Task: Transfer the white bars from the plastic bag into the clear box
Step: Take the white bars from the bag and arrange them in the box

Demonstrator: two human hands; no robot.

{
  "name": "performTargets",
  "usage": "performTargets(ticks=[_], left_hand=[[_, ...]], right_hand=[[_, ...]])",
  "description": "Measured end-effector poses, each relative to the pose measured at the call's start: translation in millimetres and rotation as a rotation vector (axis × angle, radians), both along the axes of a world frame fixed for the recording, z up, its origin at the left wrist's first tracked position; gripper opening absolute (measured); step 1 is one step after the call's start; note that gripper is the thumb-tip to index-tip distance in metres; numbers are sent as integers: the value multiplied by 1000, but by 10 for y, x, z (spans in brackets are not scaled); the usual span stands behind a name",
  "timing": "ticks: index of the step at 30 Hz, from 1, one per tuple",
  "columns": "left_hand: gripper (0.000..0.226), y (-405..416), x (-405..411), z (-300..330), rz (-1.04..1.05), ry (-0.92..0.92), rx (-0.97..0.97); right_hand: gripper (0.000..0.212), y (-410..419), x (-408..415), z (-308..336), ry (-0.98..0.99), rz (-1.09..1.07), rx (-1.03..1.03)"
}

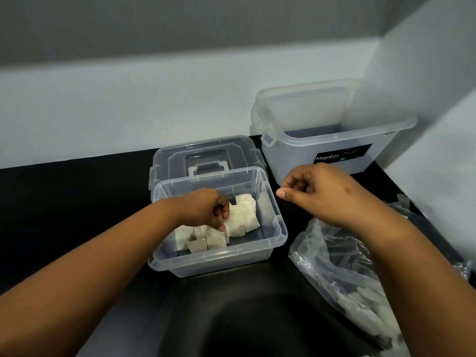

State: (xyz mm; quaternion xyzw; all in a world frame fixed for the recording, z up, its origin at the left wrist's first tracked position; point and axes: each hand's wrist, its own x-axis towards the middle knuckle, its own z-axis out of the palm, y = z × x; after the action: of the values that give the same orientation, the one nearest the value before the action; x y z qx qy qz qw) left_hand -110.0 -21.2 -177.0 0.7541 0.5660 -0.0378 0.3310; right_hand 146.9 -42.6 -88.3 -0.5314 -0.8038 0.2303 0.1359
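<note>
White bars lie in the clear box, where the left hand reaches in, fingertips curled onto one. The right hand hovers loosely closed, holding nothing, above the bag with more bars. A bigger box behind reads "Megabox"; a lid lies beside it.

Both forearms are bare to the frame edge, with no sleeves, the left hand and right hand uncovered.
</note>
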Motion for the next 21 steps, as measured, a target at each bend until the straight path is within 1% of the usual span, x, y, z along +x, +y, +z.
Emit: performTargets(ticks=[3, 6, 10, 12, 14, 16, 18, 19, 21], left_hand=[[19, 5, 55, 152, 24, 25, 105], [17, -6, 262, 374, 40, -15, 249], [17, -83, 788, 657, 18, -49, 363], [18, -148, 1077, 757, -2, -102, 404], [18, -234, 1382, 814, -55, -166, 432], [20, -333, 1659, 780, -153, -197, 417], [29, -432, 1927, 641, -284, -189, 348], [38, -482, 2048, 545, -338, -164, 304], [62, -585, 2223, 318, -397, -82, 230]], right_hand=[[15, -19, 191, 13, 7, -33, 3], [16, -43, 413, 23, 26, -68, -23], [14, -63, 751, 3, -8, -93, -45], [14, -66, 931, -18, -33, -85, -62], [17, -72, 1141, -63, -108, -59, -104], [17, -86, 1325, -149, -212, -16, -214], [11, -109, 1485, -276, -287, 20, -334], [8, -117, 1545, -351, -312, 34, -366], [8, -130, 1606, -485, -352, 56, -389]])
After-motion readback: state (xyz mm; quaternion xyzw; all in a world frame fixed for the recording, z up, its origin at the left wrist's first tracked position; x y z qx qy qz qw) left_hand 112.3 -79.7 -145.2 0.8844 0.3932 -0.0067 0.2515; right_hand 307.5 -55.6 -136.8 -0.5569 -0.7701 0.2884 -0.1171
